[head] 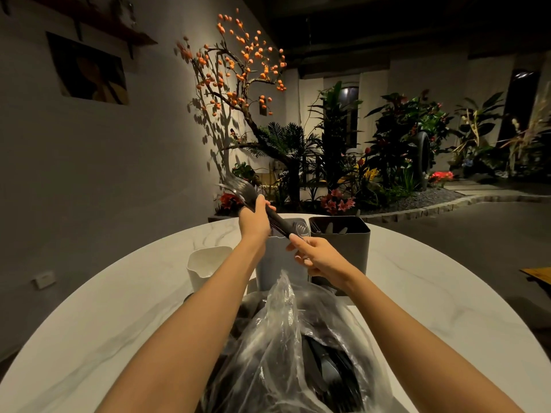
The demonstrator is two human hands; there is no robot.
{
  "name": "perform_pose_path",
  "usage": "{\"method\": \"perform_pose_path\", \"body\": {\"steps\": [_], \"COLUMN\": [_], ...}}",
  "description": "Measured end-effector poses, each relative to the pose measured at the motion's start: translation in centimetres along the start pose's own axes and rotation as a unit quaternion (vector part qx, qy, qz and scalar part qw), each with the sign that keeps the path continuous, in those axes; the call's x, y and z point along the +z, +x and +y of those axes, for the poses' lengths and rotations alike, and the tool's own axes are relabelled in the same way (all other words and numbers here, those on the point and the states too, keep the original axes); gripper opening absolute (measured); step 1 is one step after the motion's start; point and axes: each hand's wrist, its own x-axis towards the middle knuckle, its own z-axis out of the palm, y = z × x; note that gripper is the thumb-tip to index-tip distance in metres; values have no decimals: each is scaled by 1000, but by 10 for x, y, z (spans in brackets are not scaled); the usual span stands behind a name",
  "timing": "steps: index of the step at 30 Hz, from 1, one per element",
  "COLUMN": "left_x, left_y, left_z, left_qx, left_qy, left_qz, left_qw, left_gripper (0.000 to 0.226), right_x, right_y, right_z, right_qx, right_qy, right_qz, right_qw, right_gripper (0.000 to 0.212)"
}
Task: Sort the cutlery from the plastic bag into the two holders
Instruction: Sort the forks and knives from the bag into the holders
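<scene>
- Left hand grips a bundle of dark forks round the handles, tines up and tilted away to the left, held above the holders.
- Right hand pinches the handle ends of the same bundle just over the grey holder; whether it steadies them or is pulling one out, cannot tell.
- Dark holder stands just beside the grey one, to its right; a few dark pieces already show inside. Contents of the grey one are mostly hidden by the hands.
- Bag lies on the desk near the person, mouth towards the holders, with plenty of dark cutlery left inside. Judged: task well short of done.
- White cup stands left of the grey holder, apart from it.
- Risk: the bundle is many loose pieces in one grip. If the left hand eases before the ends are inside the rim, forks could fan out and drop onto the desk or into the wrong holder.
- Risk: the holders touch or nearly so; a tilted drop could put pieces over the shared edge.
- Risk: handles catching the rim could tip the grey holder, which looks light.
- Risk: dim light and uniformly dark pieces make mis-sorting likely.
- Risk: forearms pass over the bag; a snag could drag it.
</scene>
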Motion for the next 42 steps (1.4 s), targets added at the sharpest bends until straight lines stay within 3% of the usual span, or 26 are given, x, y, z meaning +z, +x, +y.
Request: {"method": "perform_pose_path", "body": {"steps": [6,10,13,16,24,32,39,42], "left_x": [-4,-6,-7,-7,-14,-17,-19,-21], "left_y": [9,9,10,13,9,4,4,7], "left_z": [-4,-23,-21,-13,-14,-13,-13,-8], "left_qx": [-13,14,59,67,132,205,164,178], "left_qy": [5,154,315,351,295,262,238,228], "left_qz": [87,43,-11,-52,-65,-39,-53,-25], "left_qw": [996,987,947,933,944,942,956,957], "left_gripper": [30,40,35,39,69,27,17,24], "right_x": [-11,-10,-8,-7,-4,4,2,1], "right_y": [3,4,3,4,1,-2,-3,-3], "right_z": [15,21,23,23,18,10,6,6], "right_qx": [11,29,30,31,34,43,52,54], "right_qy": [63,62,58,43,-5,0,11,16], "right_qz": [72,89,82,81,65,63,75,74], "right_qw": [995,994,995,995,997,997,996,996], "right_gripper": [38,36,34,33,29,34,32,28]}}
